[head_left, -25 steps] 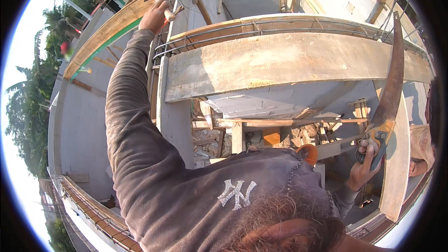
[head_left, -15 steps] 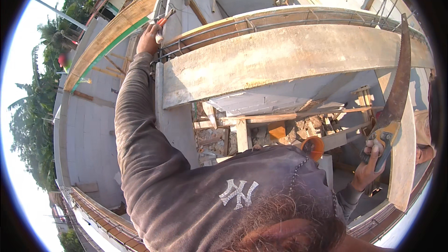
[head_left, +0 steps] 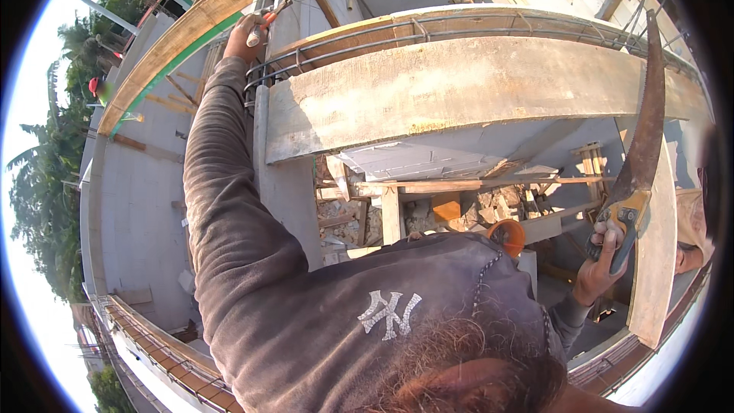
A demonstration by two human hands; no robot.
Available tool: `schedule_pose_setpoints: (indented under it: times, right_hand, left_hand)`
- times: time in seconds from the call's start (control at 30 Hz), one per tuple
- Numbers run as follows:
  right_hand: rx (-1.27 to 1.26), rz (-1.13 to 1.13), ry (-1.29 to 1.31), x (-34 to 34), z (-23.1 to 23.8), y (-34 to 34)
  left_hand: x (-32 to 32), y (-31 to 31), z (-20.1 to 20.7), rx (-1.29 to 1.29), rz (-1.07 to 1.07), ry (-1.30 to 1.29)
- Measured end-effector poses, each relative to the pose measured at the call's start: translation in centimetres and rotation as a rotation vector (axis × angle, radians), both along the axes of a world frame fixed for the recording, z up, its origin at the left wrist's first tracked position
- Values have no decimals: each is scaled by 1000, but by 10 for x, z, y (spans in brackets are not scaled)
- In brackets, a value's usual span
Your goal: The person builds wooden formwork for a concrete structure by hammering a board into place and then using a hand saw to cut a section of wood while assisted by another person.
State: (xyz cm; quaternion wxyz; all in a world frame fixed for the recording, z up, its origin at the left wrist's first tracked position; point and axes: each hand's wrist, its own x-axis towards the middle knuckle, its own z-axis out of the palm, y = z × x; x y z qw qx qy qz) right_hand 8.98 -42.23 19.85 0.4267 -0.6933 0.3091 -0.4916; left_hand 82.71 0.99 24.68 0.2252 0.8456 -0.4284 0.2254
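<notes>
In the head view, the black rim crops the scene all round; at the right edge another person is cut off and blurred, with a hand (head_left: 688, 258) showing only in part beyond a narrow board (head_left: 656, 252); far off at the left, someone in a red cap (head_left: 95, 86) is too small to make out; an orange round thing (head_left: 514, 237) is partly hidden behind the dark shirt (head_left: 321, 313), and I can't tell what it is.

The left hand (head_left: 245, 37), arm stretched forward, is closed round a tool (head_left: 268, 18) with some orange on it and a metal end poking out; its fingers mask most of the shape, so the kind escapes me; it is near the steel bars (head_left: 367, 42), though whether it touches them I can't say.

The right hand (head_left: 600, 269) is wrapped firmly round the yellow-and-dark handle of a handsaw (head_left: 644, 138); the rusty blade points away, its tip overlapping the wide board (head_left: 459, 84); contact there is unclear.
</notes>
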Motion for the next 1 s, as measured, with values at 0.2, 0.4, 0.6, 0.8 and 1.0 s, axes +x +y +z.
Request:
schedule_pose_setpoints:
  times: [0.2,0.4,0.6,0.8,1.0]
  right_hand:
    - [-33,14,6,-6,-7,1]
    - [-20,23,-47,-10,-15,-3]
    - [14,-31,-73,-9,-11,2]
    - [76,-60,-136,-34,-14,-11]
    - [27,-121,-254,-59,17,-24]
  left_hand:
    - [-25,-8,6,12,-18,19]
    - [-45,17,10,25,326,-52]
    - [-146,-25,34,207,649,59]
    - [-327,-147,66,238,61,-178]
    - [-376,-179,40,490,-224,22]
